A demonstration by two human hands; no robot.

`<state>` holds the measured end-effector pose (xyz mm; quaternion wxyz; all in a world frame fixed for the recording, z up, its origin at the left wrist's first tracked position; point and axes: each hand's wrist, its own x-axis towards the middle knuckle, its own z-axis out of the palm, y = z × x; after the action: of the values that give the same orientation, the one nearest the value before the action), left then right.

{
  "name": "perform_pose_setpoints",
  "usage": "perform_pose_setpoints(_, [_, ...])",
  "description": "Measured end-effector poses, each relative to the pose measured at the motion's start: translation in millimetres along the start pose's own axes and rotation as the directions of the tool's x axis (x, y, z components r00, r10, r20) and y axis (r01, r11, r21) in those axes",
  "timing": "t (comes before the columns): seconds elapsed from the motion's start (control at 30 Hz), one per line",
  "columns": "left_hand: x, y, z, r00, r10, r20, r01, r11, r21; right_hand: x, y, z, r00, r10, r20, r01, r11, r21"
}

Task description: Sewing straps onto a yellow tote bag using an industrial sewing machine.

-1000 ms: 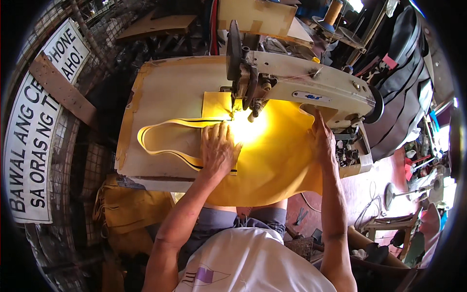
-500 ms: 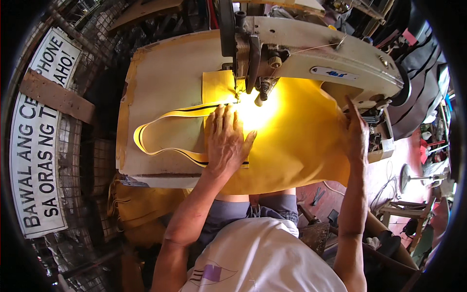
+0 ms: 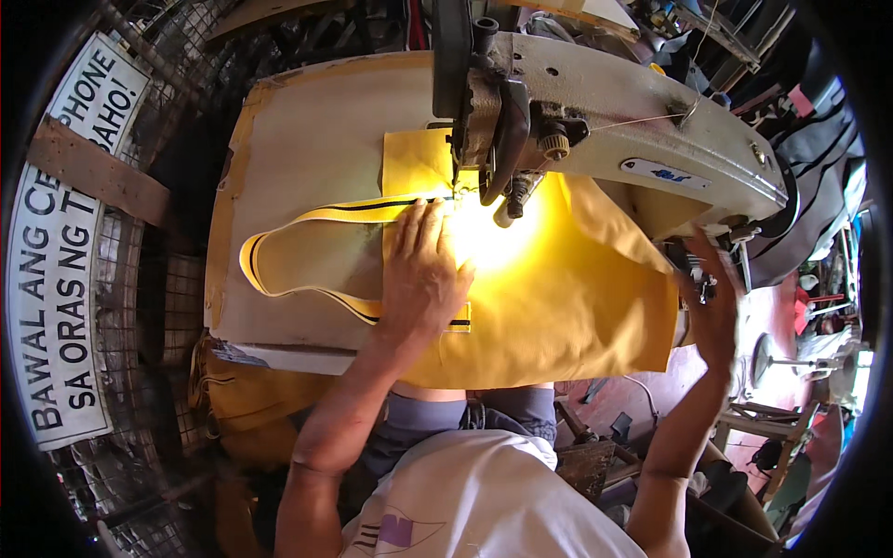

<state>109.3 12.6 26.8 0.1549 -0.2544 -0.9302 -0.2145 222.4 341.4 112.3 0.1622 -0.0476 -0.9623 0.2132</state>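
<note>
Under the lamp of the sewing machine (image 3: pixel 605 102) lies a large yellow sheet of fabric (image 3: pixel 595 325). A yellow strap (image 3: pixel 249 265) with a dark stripe loops out to the left, its upper end running to the needle area. My left hand (image 3: pixel 423 279) lies flat on the fabric, fingertips on the strap just left of the needle. My right hand (image 3: pixel 714 307) is raised beside the right edge of the fabric, below the machine's handwheel end; its fingers are apart, slightly blurred, and hold nothing visible. Bright glare hides detail around the needle.
The pale worktable (image 3: pixel 307 121) extends left of the machine. More yellow fabric (image 3: pixel 251 409) hangs below its front edge. A wire mesh wall with a white sign (image 3: pixel 56 307) stands at the left. Dark sheets (image 3: pixel 791 186) hang at the right, near a white fan (image 3: pixel 763 358).
My right hand has left the fabric's right edge and moved outward to the right. The fabric's right side now shows folds. My left hand stays on the strap; the whole view has shifted slightly.
</note>
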Motion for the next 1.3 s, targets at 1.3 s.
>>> perform_pose_setpoints(1.3, [25,-40,-9,0.947,0.149,0.283,-0.140,0.989,-0.051,197,243,-168,0.948,-0.197,0.249,0.316,0.507,-0.802])
